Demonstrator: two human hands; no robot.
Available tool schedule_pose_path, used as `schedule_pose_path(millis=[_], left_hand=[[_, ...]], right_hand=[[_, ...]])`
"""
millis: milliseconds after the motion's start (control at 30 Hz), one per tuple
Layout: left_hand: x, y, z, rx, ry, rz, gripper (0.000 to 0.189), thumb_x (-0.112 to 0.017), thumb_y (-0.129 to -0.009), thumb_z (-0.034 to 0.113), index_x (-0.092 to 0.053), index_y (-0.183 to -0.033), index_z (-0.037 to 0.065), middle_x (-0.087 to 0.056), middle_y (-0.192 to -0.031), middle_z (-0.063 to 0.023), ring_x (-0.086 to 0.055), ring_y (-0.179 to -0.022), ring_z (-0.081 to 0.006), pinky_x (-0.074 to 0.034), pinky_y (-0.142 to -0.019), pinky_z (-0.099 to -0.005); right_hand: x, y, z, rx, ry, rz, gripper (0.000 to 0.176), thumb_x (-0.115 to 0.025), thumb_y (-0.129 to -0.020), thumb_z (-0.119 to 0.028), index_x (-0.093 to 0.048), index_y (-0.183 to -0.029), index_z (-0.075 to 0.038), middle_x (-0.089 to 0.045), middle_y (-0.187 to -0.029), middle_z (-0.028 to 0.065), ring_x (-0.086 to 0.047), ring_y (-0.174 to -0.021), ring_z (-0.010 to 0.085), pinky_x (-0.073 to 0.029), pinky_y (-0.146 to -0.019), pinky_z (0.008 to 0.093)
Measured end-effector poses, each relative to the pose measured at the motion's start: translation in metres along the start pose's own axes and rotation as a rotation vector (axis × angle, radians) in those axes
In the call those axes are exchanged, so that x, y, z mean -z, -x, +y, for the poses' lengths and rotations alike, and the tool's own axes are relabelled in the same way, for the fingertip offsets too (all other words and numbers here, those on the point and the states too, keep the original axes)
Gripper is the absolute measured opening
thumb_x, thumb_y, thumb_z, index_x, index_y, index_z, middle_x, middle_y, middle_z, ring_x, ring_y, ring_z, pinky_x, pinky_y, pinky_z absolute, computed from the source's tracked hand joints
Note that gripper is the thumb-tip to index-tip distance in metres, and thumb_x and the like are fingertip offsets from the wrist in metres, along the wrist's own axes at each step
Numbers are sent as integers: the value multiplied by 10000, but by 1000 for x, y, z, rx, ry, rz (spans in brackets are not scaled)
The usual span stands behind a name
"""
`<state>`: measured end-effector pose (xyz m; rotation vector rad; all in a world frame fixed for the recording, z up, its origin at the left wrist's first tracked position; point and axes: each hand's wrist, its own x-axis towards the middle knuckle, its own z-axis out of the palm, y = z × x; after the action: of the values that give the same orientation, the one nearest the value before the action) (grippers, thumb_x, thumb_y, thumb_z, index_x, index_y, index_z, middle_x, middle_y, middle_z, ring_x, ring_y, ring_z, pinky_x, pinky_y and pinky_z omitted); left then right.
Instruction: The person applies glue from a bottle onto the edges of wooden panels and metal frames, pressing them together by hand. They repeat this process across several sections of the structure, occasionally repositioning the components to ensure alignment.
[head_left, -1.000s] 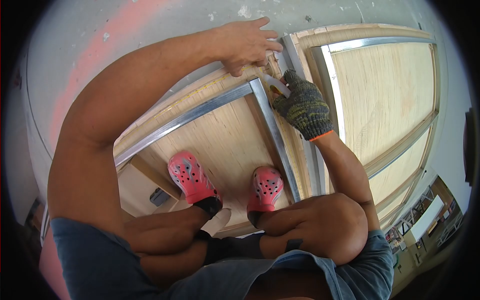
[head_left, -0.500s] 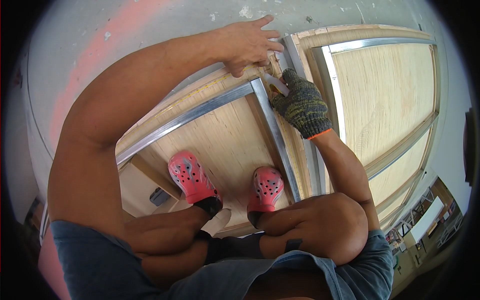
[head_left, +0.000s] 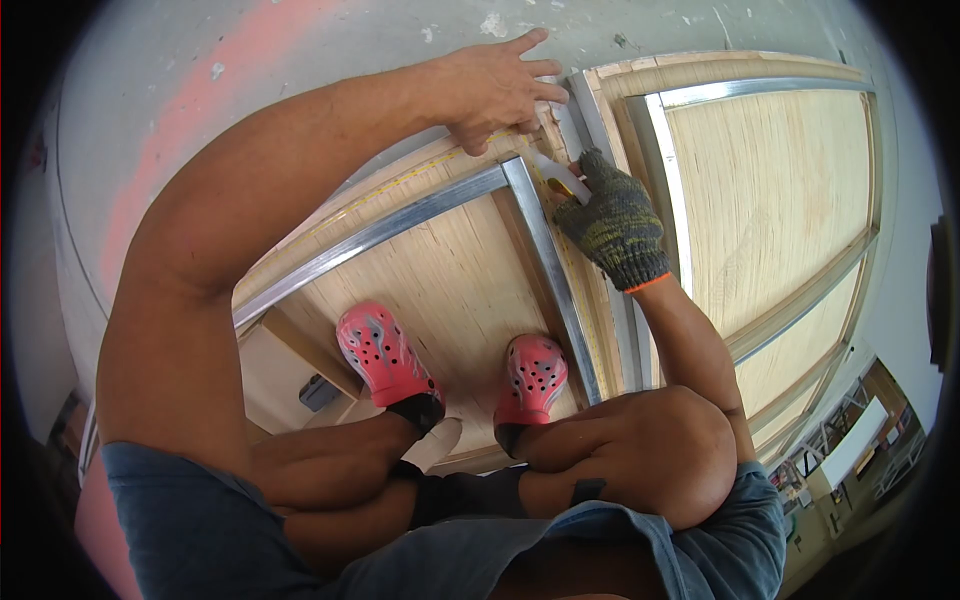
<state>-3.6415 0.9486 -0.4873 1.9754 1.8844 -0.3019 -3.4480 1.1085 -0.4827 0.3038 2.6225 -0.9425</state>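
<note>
My bare left hand (head_left: 503, 92), fingers spread, rests at the upper corner of a wooden panel with a metal frame (head_left: 375, 247). Its fingertips are near the wooden edge strip, and it holds nothing that I can see. A dark knitted glove with an orange cuff covers my right hand (head_left: 616, 222), whose bare fingertips show. That hand is closed round a whitish tool with a yellow part (head_left: 566, 180), just right of the frame's corner. A yellow measuring tape (head_left: 398, 184) lies along the panel's upper wooden edge.
A second wooden panel with a metal frame (head_left: 770, 180) lies to the right. My feet in pink clogs (head_left: 535, 378) stand on the near panel. A small dark object (head_left: 319, 393) sits at lower left. Shelving and clutter (head_left: 850, 455) show at lower right.
My gloved right hand has moved slightly right and down with the whitish tool, away from my left hand. My left hand has stayed in place.
</note>
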Motion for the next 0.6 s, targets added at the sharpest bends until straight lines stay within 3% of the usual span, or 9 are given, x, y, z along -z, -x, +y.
schedule_pose_path(millis=[167, 367, 600], left_hand=[[-4, 1, -2, -28, 58, 83, 353, -867, -643, 273, -832, -994, 269, -468, -1614, -16, -334, -1553, -264, -82, -1335, -610], [2, -1, -3, -51, 23, 41, 302, -836, -639, 254, -838, -941, 260, -477, -1604, -28, -333, -1552, -277, -84, -1331, -621], [1, -2, -2, -41, -7, 56, 311, -838, -627, 252, -834, -938, 271, -475, -1608, -28, -336, -1552, -278, -68, -1332, -620]], right_hand=[[0, 15, 5, -86, -65, 16, 380, -812, -818, -231, -646, -1096, -33, -721, -917, 246, -718, -878, 431, -559, -776, 500], [-2, 14, 5, -149, -130, 29, 391, -820, -807, -223, -641, -1095, -28, -722, -916, 242, -721, -882, 433, -560, -770, 484], [5, 5, -3, -133, -95, 2, 438, -840, -782, -253, -645, -1100, -24, -725, -1012, 245, -718, -953, 427, -556, -824, 494]])
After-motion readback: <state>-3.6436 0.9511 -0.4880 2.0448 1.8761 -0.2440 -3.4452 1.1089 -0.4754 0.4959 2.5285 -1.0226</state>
